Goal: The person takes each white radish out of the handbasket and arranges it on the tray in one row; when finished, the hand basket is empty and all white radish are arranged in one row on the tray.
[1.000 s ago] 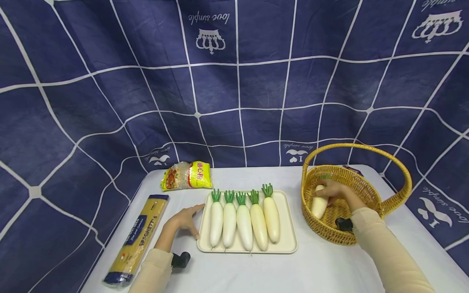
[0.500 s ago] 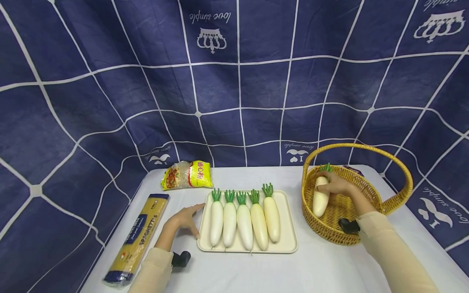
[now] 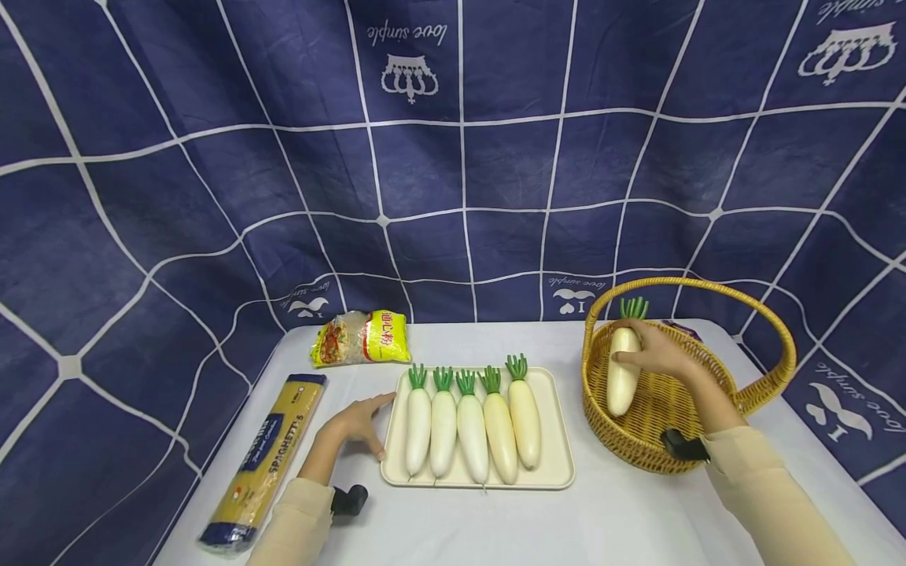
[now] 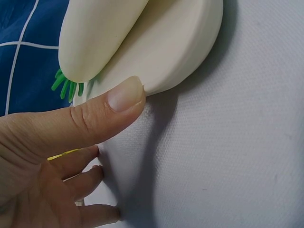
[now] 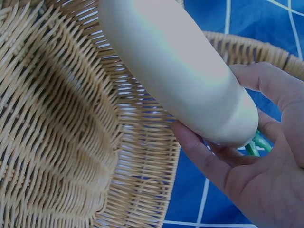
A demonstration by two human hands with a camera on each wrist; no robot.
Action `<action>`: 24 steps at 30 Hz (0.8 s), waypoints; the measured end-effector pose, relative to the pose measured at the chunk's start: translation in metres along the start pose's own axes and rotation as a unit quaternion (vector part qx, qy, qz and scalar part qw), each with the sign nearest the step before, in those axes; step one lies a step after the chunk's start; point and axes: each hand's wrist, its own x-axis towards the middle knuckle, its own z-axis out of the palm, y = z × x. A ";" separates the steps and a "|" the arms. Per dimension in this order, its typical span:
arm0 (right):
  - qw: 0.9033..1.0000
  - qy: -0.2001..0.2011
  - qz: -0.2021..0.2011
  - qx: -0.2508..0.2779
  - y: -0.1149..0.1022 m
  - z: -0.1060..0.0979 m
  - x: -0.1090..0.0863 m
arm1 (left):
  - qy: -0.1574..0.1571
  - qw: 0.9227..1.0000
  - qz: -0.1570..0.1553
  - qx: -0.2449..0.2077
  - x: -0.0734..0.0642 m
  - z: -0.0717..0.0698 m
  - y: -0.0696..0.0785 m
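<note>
My right hand grips a white radish near its green-topped end, thumb on one side and fingers on the other. The radish is tilted, leaves up, over the left part of a wicker basket. In the right wrist view the radish lies across the basket's woven inside. My left hand is at the left edge of a cream tray, fingers spread. The left wrist view shows the thumb at the tray's rim. Several white radishes lie side by side on the tray.
A spaghetti pack lies at the left of the white table. Behind the tray's left corner is a yellow food bag. The basket's tall handle arches over it. A dark blue checked cloth hangs behind.
My right hand has raised the radish inside the basket, and its green leaves now stand above the rim. The left hand and the tray have stayed in place.
</note>
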 end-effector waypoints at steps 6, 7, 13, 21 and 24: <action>1.000 0.008 0.003 0.011 -0.012 -0.003 -0.008 | -0.002 1.000 -0.002 -0.005 0.000 0.000 -0.001; 1.000 0.009 0.004 0.017 -0.014 -0.004 -0.009 | -0.002 1.000 -0.003 -0.006 0.001 0.000 -0.001; 0.999 0.019 0.006 0.048 -0.024 -0.007 -0.016 | -0.002 1.000 -0.002 -0.010 0.002 0.001 -0.001; 0.998 0.027 0.008 0.060 -0.033 -0.010 -0.020 | -0.004 1.000 -0.010 -0.007 0.002 0.000 0.000; 0.997 0.022 0.002 0.077 -0.037 -0.009 -0.023 | -0.003 1.000 -0.007 -0.005 0.002 0.000 0.000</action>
